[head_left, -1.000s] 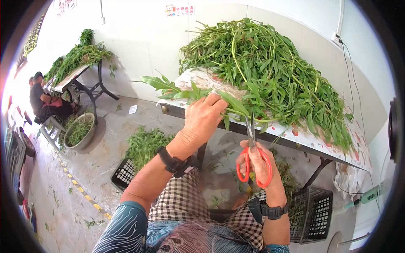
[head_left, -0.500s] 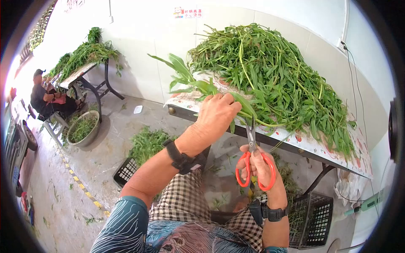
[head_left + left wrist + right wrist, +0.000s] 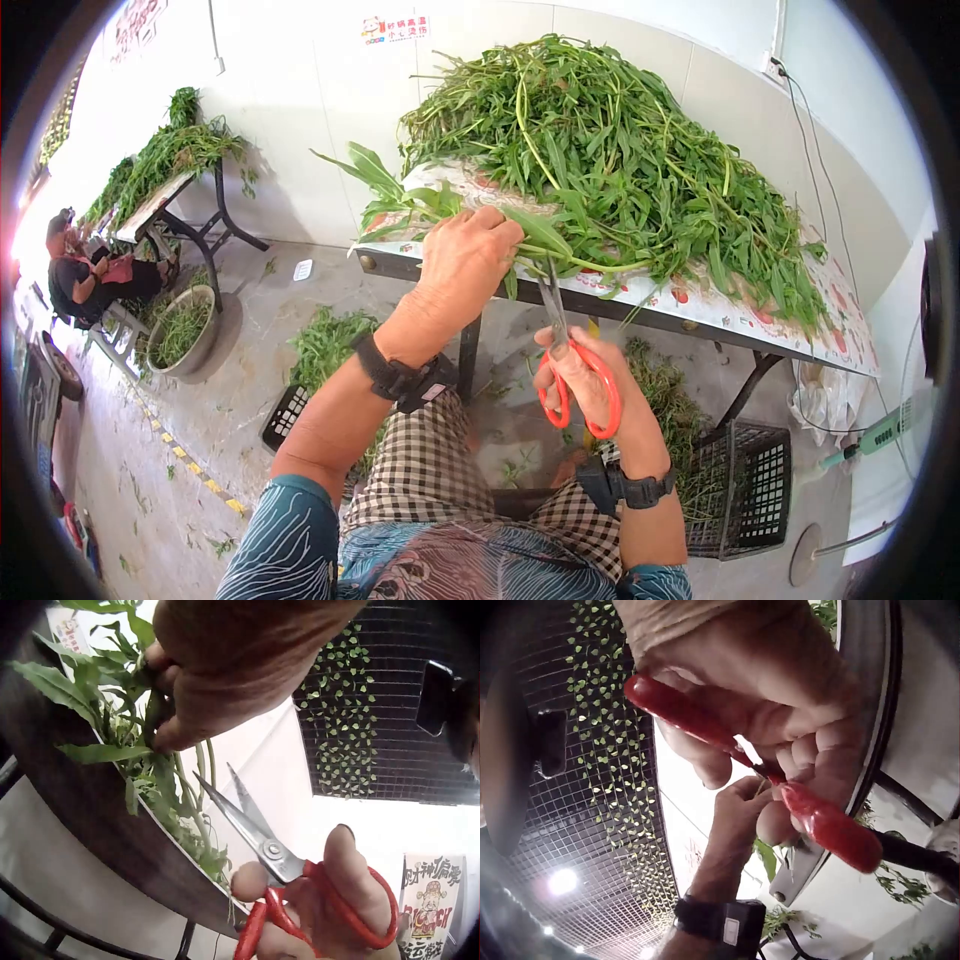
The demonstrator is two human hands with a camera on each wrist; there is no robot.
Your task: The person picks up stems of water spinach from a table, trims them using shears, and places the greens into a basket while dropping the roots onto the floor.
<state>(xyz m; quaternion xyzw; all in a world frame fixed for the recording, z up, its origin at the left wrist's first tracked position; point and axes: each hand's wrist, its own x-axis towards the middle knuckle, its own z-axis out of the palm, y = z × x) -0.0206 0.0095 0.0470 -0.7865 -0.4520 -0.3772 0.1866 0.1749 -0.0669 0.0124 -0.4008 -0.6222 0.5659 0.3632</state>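
Note:
My left hand grips a small bunch of leafy green stems over the front edge of the table, with the leaves pointing left and cut-side stems trailing right. Fingers and thumb pinch the stems from above. Just below, my right hand holds a pair of scissors, its fingers and thumb through the red handles. In the left wrist view the blades stand apart, tips up beside the hanging stems. A big heap of the same greens covers much of the patterned tablecloth.
Beneath the table stand black plastic crates of trimmings, on the left and right of my checked trousers. Further left, a person sits by a second table of greens, near a grey tub. A cable hangs along the wall.
The head view has swung, so the table and both hands appear further left and slightly higher. The left hand keeps its grip on the stems, and the scissors stay close by them.

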